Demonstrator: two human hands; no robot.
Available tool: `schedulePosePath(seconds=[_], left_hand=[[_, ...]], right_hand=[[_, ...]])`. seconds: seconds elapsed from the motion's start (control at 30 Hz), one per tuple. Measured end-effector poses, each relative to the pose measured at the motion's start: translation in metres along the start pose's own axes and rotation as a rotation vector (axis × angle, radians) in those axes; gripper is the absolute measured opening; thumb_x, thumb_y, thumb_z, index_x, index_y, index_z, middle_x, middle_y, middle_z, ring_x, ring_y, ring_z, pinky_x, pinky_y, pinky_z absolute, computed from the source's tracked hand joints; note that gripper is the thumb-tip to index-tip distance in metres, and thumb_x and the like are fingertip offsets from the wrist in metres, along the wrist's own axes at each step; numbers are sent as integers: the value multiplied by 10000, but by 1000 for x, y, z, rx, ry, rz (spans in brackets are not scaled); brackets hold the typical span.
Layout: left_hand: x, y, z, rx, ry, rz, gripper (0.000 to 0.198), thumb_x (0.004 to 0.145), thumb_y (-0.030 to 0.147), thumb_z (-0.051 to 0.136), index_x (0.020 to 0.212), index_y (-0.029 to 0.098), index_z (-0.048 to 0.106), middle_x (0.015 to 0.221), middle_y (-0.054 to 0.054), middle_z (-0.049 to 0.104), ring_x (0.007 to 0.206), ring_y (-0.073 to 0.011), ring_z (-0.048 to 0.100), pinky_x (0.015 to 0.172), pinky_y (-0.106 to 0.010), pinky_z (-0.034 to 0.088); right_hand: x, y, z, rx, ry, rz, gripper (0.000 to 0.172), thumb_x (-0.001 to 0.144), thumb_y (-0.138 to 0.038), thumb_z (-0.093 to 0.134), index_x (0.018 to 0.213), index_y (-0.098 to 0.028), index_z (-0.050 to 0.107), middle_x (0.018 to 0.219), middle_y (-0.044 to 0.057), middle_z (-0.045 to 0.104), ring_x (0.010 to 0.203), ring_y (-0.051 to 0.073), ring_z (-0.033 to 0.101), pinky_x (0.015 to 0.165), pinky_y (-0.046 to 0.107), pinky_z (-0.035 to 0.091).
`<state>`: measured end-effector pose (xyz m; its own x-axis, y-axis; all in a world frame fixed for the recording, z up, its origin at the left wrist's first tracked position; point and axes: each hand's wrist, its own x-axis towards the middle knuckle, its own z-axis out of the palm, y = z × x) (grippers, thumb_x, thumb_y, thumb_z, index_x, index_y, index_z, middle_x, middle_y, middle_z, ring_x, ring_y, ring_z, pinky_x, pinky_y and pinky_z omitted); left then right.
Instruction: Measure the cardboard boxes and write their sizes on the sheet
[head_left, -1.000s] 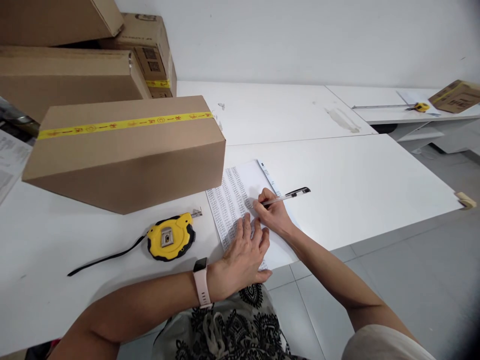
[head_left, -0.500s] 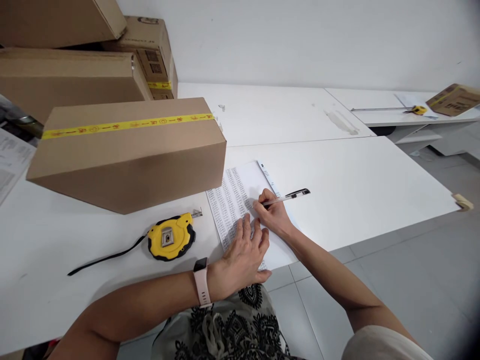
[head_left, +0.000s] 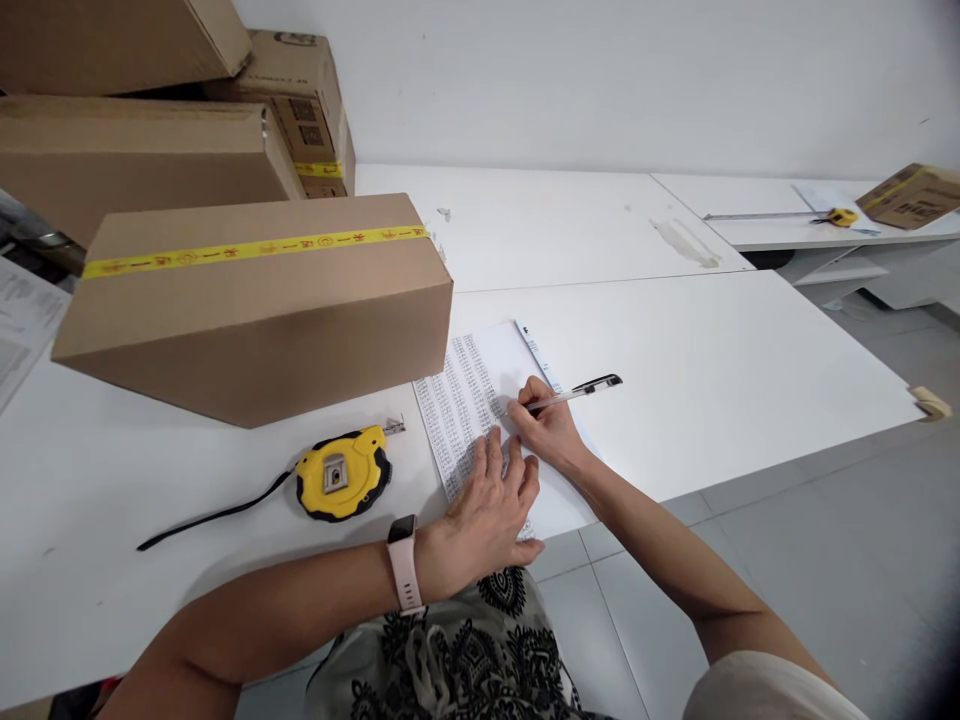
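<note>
My right hand [head_left: 546, 424] is closed around a pen [head_left: 596, 384] with a clear barrel and black cap end, its tip down at the paper and hidden by my fingers. Under both hands lies a sheet of paper [head_left: 457, 400] filled with columns of handwriting. My left hand [head_left: 491, 510], a watch on its wrist, rests flat on the sheet with fingers spread. To its left sits a yellow and black tape measure [head_left: 343, 475] with a black strap. A cardboard box [head_left: 262, 310] sealed with yellow tape stands just beyond, against the sheet's upper left corner.
More cardboard boxes [head_left: 135, 160] are stacked at the back left. Printed paper [head_left: 26, 320] lies at the left edge. On the far right table are another tape measure [head_left: 841, 217] with its blade drawn out and a small box [head_left: 911, 196]. The white table [head_left: 720, 380] ends at the tiled floor.
The pen has shifted very slightly in my right hand's grip. My left hand, the sheet and the box stay where they were.
</note>
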<state>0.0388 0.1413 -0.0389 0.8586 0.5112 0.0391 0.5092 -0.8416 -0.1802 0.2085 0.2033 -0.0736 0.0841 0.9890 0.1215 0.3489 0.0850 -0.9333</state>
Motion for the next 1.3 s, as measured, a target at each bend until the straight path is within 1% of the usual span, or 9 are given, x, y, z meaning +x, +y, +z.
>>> schedulePosePath(seconds=[0.17,0.27,0.5,0.6,0.77,0.93,1.1,1.3], left_hand=[[0,-1,-3,-2,-13,4,913,912,751,456,1483,40,486,1503,-301,519,1393,-481,489,1128,-588,349],[1,-1,-3,-8,-10,0,912,906,754,468,1473,40,495,1503,-304,518,1395,-483,485,1130,-589,346],[1,-1,-2,-20,-13,3,910,911,750,461,1472,34,488,1505,-305,514,1393,-478,485,1131,-588,335],[0,-1,-2,-21,-1,0,907,909,747,468,1469,34,494,1499,-299,524,1392,-476,484,1137,-584,320],[0,0,1,-3,17,-5,923,894,764,476,1462,37,503,1499,-297,526,1400,-499,468,1126,-586,329],[0,0,2,10,32,-4,922,901,764,461,1465,35,500,1502,-305,519,1411,-496,459,1137,-587,316],[-1,-1,1,12,23,3,913,921,757,425,1470,31,495,1507,-306,511,1411,-491,462,1135,-585,322],[-1,0,1,13,38,-1,920,904,760,460,1466,32,500,1504,-305,516,1409,-502,459,1131,-586,327]], right_hand=[[0,3,0,8,4,-7,278,851,-258,627,674,-243,413,605,-59,381,562,120,348,523,286,309],[0,3,0,4,20,-5,279,839,-249,628,674,-243,403,604,-62,370,561,119,342,523,285,306],[1,2,0,9,9,2,274,829,-249,627,666,-243,407,603,-59,376,561,120,343,520,281,305],[1,1,-1,8,14,3,270,812,-234,631,662,-241,407,605,-57,385,565,121,352,521,279,307],[1,1,-2,10,23,24,265,819,-250,633,665,-240,417,597,-59,382,562,120,355,520,275,312],[2,3,-2,-6,21,12,263,820,-228,627,663,-238,417,598,-61,392,560,118,359,521,276,311],[2,1,-3,2,15,14,261,815,-224,623,660,-239,413,593,-61,379,557,119,353,518,276,307],[2,0,-2,-14,18,2,266,819,-233,627,665,-239,411,604,-56,390,571,122,362,525,275,315]])
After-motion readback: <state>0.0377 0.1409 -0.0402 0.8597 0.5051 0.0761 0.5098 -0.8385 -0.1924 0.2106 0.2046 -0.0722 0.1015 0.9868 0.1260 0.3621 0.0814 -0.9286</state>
